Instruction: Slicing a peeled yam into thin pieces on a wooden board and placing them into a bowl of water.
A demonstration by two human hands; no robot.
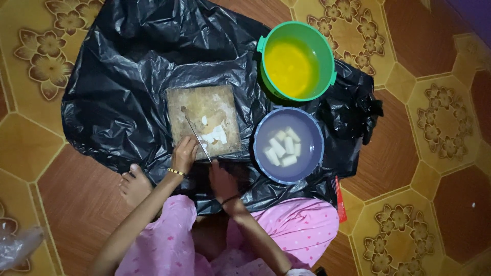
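Head view: a knife (196,136) is gripped in the closed right hand (223,180) over a wooden cutting board (203,120) on black plastic sheet (117,87); the board's near edge is pressed by the left hand (184,153), fingers together.

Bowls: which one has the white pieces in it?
The blue-grey bowl beside the cutting board, nearer the person; the green bowl behind it holds only yellow liquid.

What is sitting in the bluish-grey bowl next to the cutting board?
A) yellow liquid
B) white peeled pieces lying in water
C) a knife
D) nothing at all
B: the bluish-grey bowl holds several white peeled pieces lying in clear water, while the yellow liquid is in the green bowl and the knife lies across the cutting board.
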